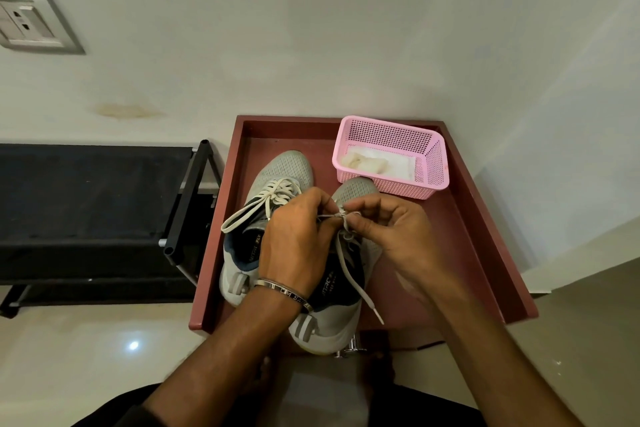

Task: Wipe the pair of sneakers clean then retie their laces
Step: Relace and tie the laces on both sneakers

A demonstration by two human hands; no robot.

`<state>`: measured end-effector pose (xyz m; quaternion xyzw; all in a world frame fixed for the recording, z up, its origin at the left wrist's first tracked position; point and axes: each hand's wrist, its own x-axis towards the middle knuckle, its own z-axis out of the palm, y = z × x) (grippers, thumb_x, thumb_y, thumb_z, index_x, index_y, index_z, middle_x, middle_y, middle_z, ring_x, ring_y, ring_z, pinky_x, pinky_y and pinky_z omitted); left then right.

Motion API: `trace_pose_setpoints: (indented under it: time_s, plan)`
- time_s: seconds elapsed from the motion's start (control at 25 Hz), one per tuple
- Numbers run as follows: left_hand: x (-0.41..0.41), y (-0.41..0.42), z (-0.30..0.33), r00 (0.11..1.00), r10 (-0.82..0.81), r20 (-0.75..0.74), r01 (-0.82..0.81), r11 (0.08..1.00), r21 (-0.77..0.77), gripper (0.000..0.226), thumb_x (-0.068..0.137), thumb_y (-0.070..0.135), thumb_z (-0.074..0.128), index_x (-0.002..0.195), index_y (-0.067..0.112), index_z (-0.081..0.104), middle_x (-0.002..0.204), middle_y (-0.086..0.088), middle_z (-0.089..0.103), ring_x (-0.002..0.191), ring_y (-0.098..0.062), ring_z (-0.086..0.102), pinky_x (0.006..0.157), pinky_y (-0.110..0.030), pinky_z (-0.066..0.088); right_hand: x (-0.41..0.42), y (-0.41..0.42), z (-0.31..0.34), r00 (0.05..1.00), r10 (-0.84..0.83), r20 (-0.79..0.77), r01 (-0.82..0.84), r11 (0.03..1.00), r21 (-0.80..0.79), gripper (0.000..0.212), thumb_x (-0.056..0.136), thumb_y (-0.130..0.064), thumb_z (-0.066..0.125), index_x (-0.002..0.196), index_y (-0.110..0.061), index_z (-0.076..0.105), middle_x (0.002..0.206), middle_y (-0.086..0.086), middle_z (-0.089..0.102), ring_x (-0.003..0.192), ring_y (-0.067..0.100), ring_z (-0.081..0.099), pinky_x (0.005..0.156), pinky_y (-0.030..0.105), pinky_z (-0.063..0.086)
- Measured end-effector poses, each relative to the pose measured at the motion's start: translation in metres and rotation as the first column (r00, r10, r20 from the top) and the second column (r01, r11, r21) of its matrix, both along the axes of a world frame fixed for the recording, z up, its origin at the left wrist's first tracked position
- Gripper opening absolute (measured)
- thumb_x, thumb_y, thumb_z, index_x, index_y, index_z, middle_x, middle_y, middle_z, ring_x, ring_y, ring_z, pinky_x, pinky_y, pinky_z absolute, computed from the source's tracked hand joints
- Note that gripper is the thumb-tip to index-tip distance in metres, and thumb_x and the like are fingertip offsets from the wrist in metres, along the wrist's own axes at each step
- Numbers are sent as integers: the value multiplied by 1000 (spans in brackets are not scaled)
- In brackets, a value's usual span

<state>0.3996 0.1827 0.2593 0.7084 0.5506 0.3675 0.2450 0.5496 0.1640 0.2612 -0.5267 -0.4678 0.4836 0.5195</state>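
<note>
- A shallow maroon wooden tray (485, 218) with raised rims sits on a pale glossy floor against a white wall.
- Two grey mesh sneakers with dark blue collars stand side by side in the tray, toes toward 12 o'clock.
- The left grey sneaker (277, 170) lies at 9 o'clock of its mate; its cream flat lace (242, 215) is knotted over the tongue, one loop trailing toward 8 o'clock.
- The right grey sneaker (349, 319) has its heel at the tray's near rim and its toe just short of the basket.
- The left hand (298, 246) hovers over the right sneaker's tongue, thumb and forefinger pinching that shoe's pale lace (356, 284).
- The right hand (391, 232), at 3 o'clock of the left, pinches the same lace at the knot; the fingertips of both hands nearly meet.
- One free lace end runs from the knot toward 5 o'clock, its tip lying on the tray floor.
- Whether the knot is fully drawn tight cannot be told; the fingers cover it.
- A silver metal bangle (284, 291) circles the left wrist.
- A pink perforated plastic basket (429, 163) occupies the tray's 1 o'clock corner and holds a crumpled white cloth (363, 163).
- A black fabric-and-tube rack (187, 204) stands at 9 o'clock of the tray.
- A grey wall switch plate (31, 24) is mounted at 10 o'clock.
</note>
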Motion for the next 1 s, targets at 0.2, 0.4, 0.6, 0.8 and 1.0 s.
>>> trace_pose_setpoints:
  time_s: [0.2,0.4,0.6,0.8,1.0]
  plan:
    - [-4,1,1,999,27,-18,-28,999,-36,13,82,32,76,85,25,65,79,12,68,74,0,61,64,-23,53,13,0,-1,744,-244,622,-49,908,415,19,78,1,76,90,-13,78,84,-6,71,81,9,67,71,25,53]
    - [-13,2,3,1000,14,-8,-15,996,-85,16,76,38,80,78,25,70,73,13,68,70,1,61,61,-17,47,20,2,-9,541,-373,753,-2,895,445,13,72,4,77,77,-8,76,72,-2,60,69,16,57,58,37,51]
    - [-22,-3,1,999,-7,-45,0,989,-150,16,76,41,77,76,28,68,72,14,67,71,1,61,65,-28,53,29,0,-11,524,-354,775,140,933,331,17,73,-1,80,78,-17,77,72,-8,63,64,9,57,55,34,52]
    - [-25,-8,1,991,-66,-115,57,995,-81,21,80,46,72,91,30,64,85,15,65,79,1,59,69,-29,54,32,-7,3,839,-103,534,111,994,17,34,86,-19,73,114,-35,66,97,-11,65,83,6,64,65,14,49]
    - [-16,-14,1,940,-54,-337,81,995,66,43,78,56,66,110,27,64,107,9,63,100,-13,57,82,-34,51,14,-42,6,895,346,281,-211,884,-416,67,79,-50,74,133,-50,35,115,-26,59,101,-16,58,83,11,50]
